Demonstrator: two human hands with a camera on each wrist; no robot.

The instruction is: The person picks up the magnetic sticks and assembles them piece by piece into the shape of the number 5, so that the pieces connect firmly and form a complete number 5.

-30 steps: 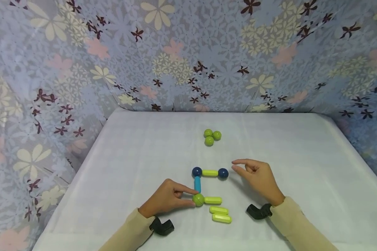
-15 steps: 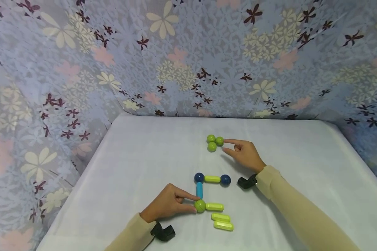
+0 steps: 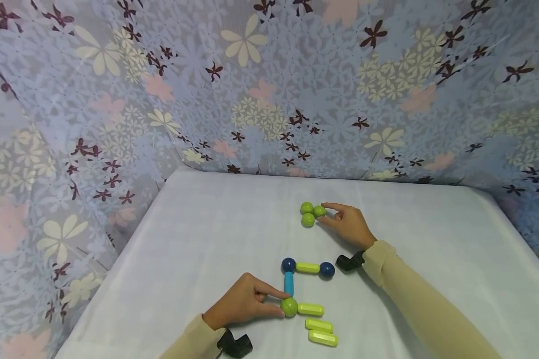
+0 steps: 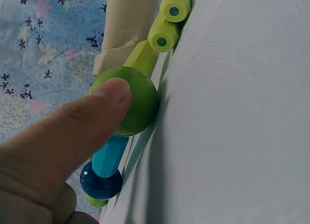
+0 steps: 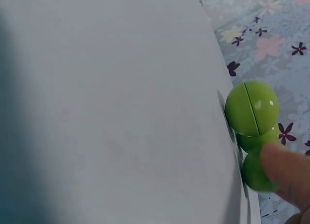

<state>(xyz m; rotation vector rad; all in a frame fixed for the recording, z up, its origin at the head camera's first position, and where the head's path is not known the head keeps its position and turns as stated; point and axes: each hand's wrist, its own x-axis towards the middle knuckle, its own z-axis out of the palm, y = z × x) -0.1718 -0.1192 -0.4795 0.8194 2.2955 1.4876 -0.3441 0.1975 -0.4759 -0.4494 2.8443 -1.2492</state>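
Thumb and index finger of my left hand (image 3: 244,303) pinch a green ball (image 3: 289,307) at the corner of a small structure. From that ball a blue rod (image 3: 289,284) runs back to a dark blue ball (image 3: 289,265), and a lime rod (image 3: 311,309) sticks out to the right. Another lime rod (image 3: 307,268) links the dark blue ball to a second dark blue ball (image 3: 327,270). Farther back, my right hand (image 3: 348,224) pinches the rightmost green ball (image 3: 320,211) of a cluster of three. In the right wrist view, its thumb (image 5: 283,168) overlaps that ball.
Two loose lime rods (image 3: 319,326) lie side by side at the front, near the structure. The other two green balls (image 3: 308,220) sit against the pinched one. A white-covered table (image 3: 206,224) carries everything, with floral fabric (image 3: 269,89) behind and at the sides.
My right hand has reached from beside the second dark blue ball back to the green cluster and closed its fingertips around one ball. My left hand keeps its pinch. The head view has shifted slightly.
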